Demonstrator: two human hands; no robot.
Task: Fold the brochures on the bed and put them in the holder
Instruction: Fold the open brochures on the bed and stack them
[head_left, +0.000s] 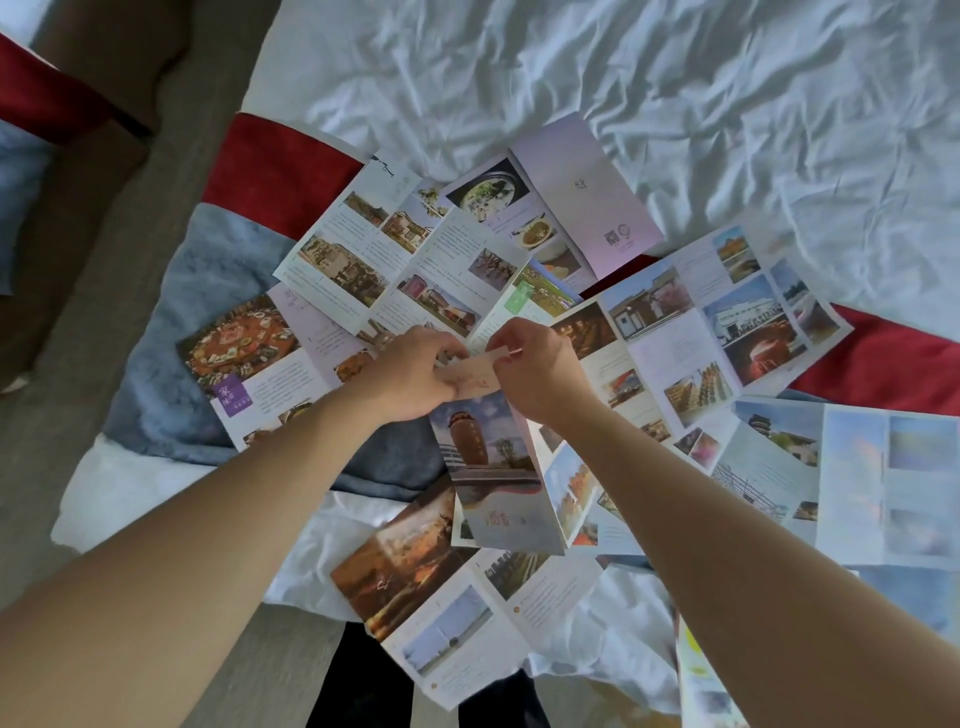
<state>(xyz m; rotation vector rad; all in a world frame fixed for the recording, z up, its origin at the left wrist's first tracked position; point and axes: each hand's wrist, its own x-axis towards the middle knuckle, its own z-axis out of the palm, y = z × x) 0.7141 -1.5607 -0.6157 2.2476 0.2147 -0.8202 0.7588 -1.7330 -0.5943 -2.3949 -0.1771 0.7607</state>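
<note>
Several unfolded brochures lie spread over the bed. Both my hands hold one folded brochure (491, 467) upright in the middle; its cover shows a brown tower. My left hand (410, 371) pinches the brochure's top edge from the left, and my right hand (540, 371) pinches it from the right. Around it lie a brochure with building photos (395, 249), a pink one with food photos (571, 197), one showing a round dining table (249, 353), a wide one (717, 332) to the right and another (457, 608) near me. No holder is in view.
The bed has a crumpled white sheet (623, 67) and a red and grey runner (208, 270) under the brochures. Its edge runs along the left, with brown floor (78, 291) beyond. My dark trouser legs (363, 686) show at the bottom.
</note>
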